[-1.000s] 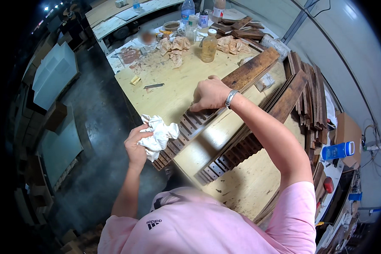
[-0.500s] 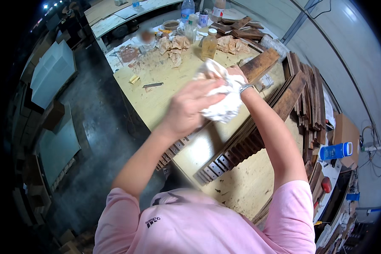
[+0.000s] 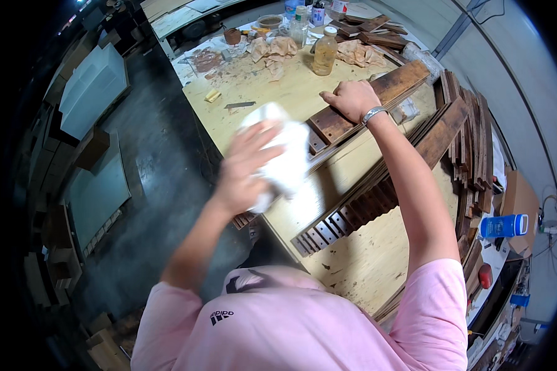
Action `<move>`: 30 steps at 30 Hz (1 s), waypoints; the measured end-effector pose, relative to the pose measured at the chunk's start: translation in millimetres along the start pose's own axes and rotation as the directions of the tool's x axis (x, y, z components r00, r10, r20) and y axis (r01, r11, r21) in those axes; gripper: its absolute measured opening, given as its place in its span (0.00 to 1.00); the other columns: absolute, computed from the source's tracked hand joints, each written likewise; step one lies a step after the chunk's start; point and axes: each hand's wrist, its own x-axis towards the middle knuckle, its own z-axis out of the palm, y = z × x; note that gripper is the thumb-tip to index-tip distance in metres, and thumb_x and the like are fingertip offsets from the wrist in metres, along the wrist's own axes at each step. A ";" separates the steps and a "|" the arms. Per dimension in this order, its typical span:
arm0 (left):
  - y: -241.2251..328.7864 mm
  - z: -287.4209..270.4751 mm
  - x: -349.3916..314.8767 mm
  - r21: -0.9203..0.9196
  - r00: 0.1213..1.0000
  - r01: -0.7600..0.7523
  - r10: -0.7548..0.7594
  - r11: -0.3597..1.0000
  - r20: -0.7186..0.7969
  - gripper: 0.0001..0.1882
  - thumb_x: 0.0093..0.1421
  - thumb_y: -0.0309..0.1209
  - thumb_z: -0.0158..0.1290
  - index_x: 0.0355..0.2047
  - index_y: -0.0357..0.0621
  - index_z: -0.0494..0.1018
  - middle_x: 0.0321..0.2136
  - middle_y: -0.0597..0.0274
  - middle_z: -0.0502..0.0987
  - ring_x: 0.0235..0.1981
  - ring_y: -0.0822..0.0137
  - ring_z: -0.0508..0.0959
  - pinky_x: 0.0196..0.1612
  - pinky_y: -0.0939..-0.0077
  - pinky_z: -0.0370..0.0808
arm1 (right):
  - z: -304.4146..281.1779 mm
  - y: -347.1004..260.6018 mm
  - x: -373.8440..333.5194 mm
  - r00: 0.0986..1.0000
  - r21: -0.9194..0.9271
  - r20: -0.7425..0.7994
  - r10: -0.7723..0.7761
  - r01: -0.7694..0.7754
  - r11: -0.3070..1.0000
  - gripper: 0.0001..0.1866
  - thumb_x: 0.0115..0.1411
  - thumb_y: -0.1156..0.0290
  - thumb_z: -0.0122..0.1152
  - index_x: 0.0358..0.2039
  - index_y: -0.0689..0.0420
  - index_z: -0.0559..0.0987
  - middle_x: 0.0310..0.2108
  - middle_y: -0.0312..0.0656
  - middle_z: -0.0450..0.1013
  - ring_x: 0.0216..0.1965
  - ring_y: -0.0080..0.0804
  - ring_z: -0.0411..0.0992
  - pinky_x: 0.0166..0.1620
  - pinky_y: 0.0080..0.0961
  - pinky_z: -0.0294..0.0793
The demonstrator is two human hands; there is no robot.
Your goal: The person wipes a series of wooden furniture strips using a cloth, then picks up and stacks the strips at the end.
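A crumpled white cloth (image 3: 288, 157), smeared by motion, lies under the spread fingers of my left hand (image 3: 244, 167) over the near end of a long dark wooden strip (image 3: 402, 80). Pale metal-like slots show along part of the strip. My right hand (image 3: 354, 101), with a metal bracelet at the wrist, is closed over the strip farther up, thumb pointing left. Beside it, to the right, a row of similar wooden strips (image 3: 436, 136) stands side by side, their slotted ends (image 3: 319, 235) facing me. The cloth hides the near end of the held strip.
A capped bottle of yellowish liquid (image 3: 324, 52) stands beyond my right hand. Crumpled brown paper (image 3: 278, 48), a flat metal blade (image 3: 240, 105) and a small yellow block (image 3: 212, 96) lie on the table (image 3: 229, 133). More wooden strips (image 3: 473, 136) and a blue bottle (image 3: 504, 226) are at right.
My left hand has drawn the cloth down and left, away from my right hand. The right hand now shows uncovered on the strip. The whole view has shifted slightly.
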 end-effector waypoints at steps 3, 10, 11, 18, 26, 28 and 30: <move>15.3 61.9 12.5 -0.066 0.993 -0.078 0.072 0.995 -0.090 0.26 0.47 0.26 0.57 0.50 0.49 0.77 0.57 0.57 0.73 0.64 0.52 0.65 0.66 0.55 0.59 | 3.3 2.4 3.5 1.000 -0.018 -0.012 0.005 -0.006 1.000 0.33 0.59 0.42 0.45 0.26 0.63 0.83 0.31 0.56 0.78 0.38 0.51 0.76 0.51 0.41 0.69; -32.6 14.8 -131.9 -0.226 0.968 0.230 -0.247 0.947 -0.050 0.12 0.46 0.18 0.56 0.32 0.38 0.83 0.40 0.45 0.81 0.48 0.51 0.80 0.55 0.62 0.74 | -2.0 0.5 -3.2 0.999 0.001 -0.034 0.014 -0.014 1.000 0.32 0.59 0.43 0.45 0.26 0.62 0.83 0.31 0.55 0.78 0.37 0.52 0.76 0.49 0.41 0.71; -33.8 12.2 -119.8 -0.222 0.933 0.296 -0.330 0.929 -0.140 0.12 0.46 0.17 0.54 0.32 0.36 0.82 0.39 0.44 0.81 0.45 0.52 0.81 0.53 0.62 0.75 | -2.0 3.2 -0.4 0.999 0.001 -0.043 0.023 -0.023 1.000 0.32 0.59 0.43 0.45 0.26 0.61 0.83 0.31 0.55 0.79 0.38 0.52 0.76 0.49 0.41 0.71; -22.8 42.1 -90.7 -0.222 0.986 0.123 -0.145 0.967 -0.086 0.13 0.54 0.23 0.49 0.35 0.41 0.83 0.44 0.48 0.80 0.54 0.50 0.76 0.59 0.60 0.69 | 4.8 7.1 7.5 1.000 0.010 -0.022 0.015 -0.015 1.000 0.33 0.57 0.41 0.46 0.25 0.62 0.83 0.30 0.56 0.78 0.37 0.52 0.76 0.47 0.41 0.73; -49.6 -6.7 -182.4 -0.116 0.869 0.387 -0.404 0.915 -0.287 0.09 0.51 0.18 0.48 0.24 0.35 0.79 0.40 0.49 0.82 0.50 0.51 0.79 0.55 0.61 0.73 | 1.7 2.1 1.0 1.000 -0.039 -0.024 -0.009 0.008 0.999 0.32 0.60 0.42 0.45 0.23 0.60 0.82 0.28 0.56 0.77 0.35 0.54 0.75 0.46 0.42 0.72; -23.7 10.9 -121.7 -0.064 0.932 0.205 -0.214 0.977 -0.292 0.09 0.50 0.18 0.49 0.26 0.38 0.80 0.39 0.54 0.82 0.51 0.53 0.78 0.56 0.62 0.73 | 1.6 -0.1 3.1 1.000 -0.037 -0.008 -0.003 0.003 0.999 0.32 0.61 0.43 0.45 0.23 0.60 0.82 0.28 0.56 0.77 0.35 0.54 0.75 0.45 0.44 0.73; -13.1 44.7 -124.9 -0.105 0.972 0.137 -0.154 0.985 -0.176 0.10 0.50 0.19 0.50 0.27 0.40 0.81 0.40 0.58 0.83 0.52 0.54 0.77 0.57 0.62 0.72 | 12.2 10.4 10.8 0.999 -0.069 -0.037 -0.031 0.028 0.997 0.33 0.61 0.42 0.44 0.23 0.61 0.81 0.28 0.56 0.77 0.35 0.55 0.75 0.44 0.45 0.73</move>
